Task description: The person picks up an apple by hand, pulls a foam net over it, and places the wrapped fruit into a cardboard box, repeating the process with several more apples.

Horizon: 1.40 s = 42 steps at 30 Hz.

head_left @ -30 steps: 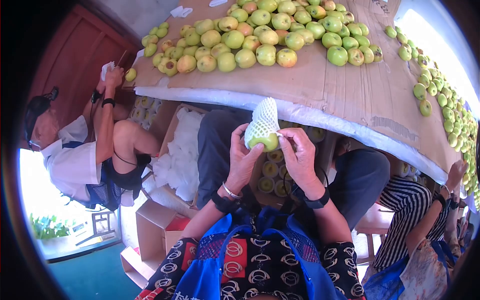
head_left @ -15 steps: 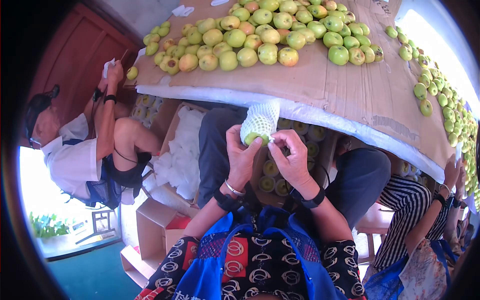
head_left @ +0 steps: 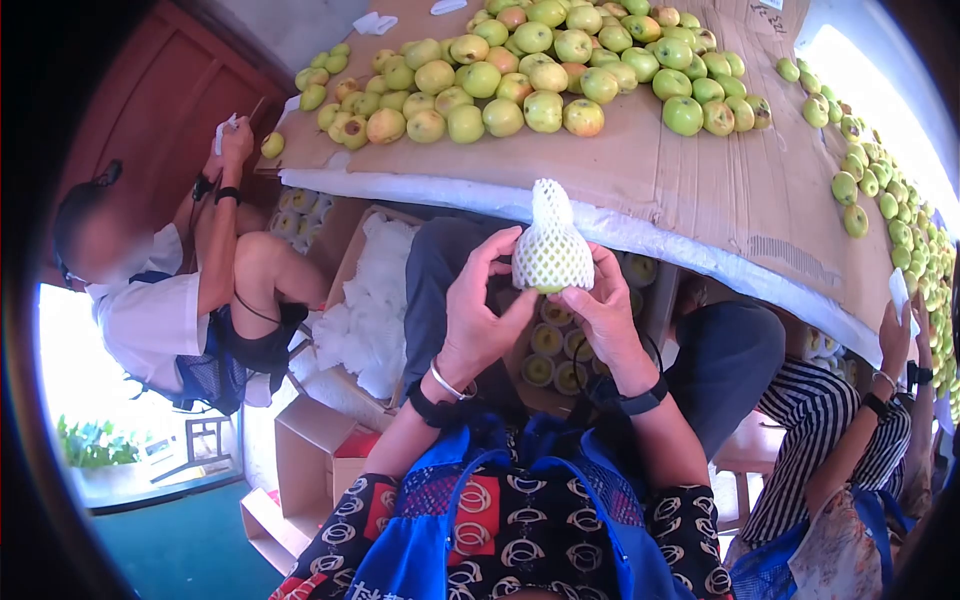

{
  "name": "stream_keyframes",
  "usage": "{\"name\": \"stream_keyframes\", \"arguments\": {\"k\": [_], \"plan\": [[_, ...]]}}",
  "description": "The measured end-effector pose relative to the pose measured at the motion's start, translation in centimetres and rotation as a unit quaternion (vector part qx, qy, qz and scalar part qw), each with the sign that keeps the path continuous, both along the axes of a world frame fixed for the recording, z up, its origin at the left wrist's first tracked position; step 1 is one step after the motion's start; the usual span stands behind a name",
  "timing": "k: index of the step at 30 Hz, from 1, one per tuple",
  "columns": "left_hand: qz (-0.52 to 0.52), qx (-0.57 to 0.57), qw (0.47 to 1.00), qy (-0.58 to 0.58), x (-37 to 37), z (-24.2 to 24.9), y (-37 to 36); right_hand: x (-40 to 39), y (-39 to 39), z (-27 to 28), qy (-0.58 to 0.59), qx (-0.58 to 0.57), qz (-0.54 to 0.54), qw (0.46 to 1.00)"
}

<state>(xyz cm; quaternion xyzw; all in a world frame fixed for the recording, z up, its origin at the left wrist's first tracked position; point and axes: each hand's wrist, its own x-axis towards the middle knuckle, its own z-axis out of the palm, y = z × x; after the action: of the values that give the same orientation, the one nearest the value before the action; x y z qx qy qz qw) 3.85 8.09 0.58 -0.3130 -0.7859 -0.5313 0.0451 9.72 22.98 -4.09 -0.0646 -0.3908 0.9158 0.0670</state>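
A green apple (head_left: pixel 549 290) sits inside a white foam net sleeve (head_left: pixel 553 245), with only a little of its skin showing at the bottom. The sleeve stands upright, its loose end narrowing to the top. My left hand (head_left: pixel 487 305) grips the wrapped apple from the left, thumb at its lower edge. On the other side, my right hand (head_left: pixel 605 315) holds it too, thumb near the bottom rim. Beneath my hands, between my knees, a carton holds several netted apples (head_left: pixel 545 340).
Many loose apples (head_left: pixel 500 85) lie on the cardboard-covered table (head_left: pixel 680 180) ahead. A box of white foam nets (head_left: pixel 370 300) stands left of my legs. A co-worker (head_left: pixel 150 310) sits at left; another's striped leg (head_left: pixel 820 430) is at right.
The netted apple has turned so that the sleeve's tail points up, and it has shifted right and slightly down. Both hands now hold its sides; before, the fingers were at the sleeve's lower edge.
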Motion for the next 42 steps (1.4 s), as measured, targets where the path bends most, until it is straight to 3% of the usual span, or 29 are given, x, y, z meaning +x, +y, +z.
{"name": "stream_keyframes", "arguments": {"k": [4,6,12,18,23,27,30,33,36,38,40,42], "plan": [[0.006,0.022,0.998,0.065,-0.1,-0.1,-0.1,-0.1,-0.4,-0.6,0.027,0.009,-0.007,1.000],[0.043,-0.021,0.983,0.178,-0.2,-0.7,-0.1,-0.3,-0.9,-1.2,0.018,0.008,-0.013,1.000],[0.074,-0.051,0.972,0.217,-0.2,-1.4,-0.3,-0.2,-1.7,-1.2,-0.012,-0.018,-0.004,1.000],[-0.003,-0.012,0.985,0.172,0.6,-1.1,0.3,-0.3,-2.3,-1.7,0.008,-0.109,-0.014,0.994],[0.014,-0.011,0.994,0.106,2.1,-1.9,0.3,-0.2,-2.2,-2.1,0.023,-0.161,0.005,0.987],[0.023,-0.007,0.992,0.127,2.8,-2.7,0.3,-0.6,-2.4,-2.1,0.028,-0.142,-0.026,0.989],[0.036,0.005,0.988,0.152,2.5,-2.5,0.3,-0.6,-2.3,-2.2,0.008,-0.060,-0.040,0.997],[0.042,-0.030,0.995,0.081,2.3,-2.3,0.0,-0.7,-2.4,-2.2,0.004,-0.057,-0.062,0.996],[0.066,-0.102,0.987,0.105,2.1,-1.3,0.7,-0.8,-2.2,-1.8,0.038,-0.025,-0.087,0.995],[0.080,-0.108,0.989,0.061,1.7,-2.6,0.6,-0.7,-2.3,-1.8,0.070,0.020,-0.110,0.991],[-0.063,0.067,0.982,-0.163,0.8,-3.9,0.4,-0.5,-2.5,-2.0,0.063,0.031,-0.100,0.992],[-0.073,0.086,0.978,-0.176,0.8,-4.9,0.4,-0.5,-2.6,-2.0,0.058,0.041,-0.089,0.993]]}}
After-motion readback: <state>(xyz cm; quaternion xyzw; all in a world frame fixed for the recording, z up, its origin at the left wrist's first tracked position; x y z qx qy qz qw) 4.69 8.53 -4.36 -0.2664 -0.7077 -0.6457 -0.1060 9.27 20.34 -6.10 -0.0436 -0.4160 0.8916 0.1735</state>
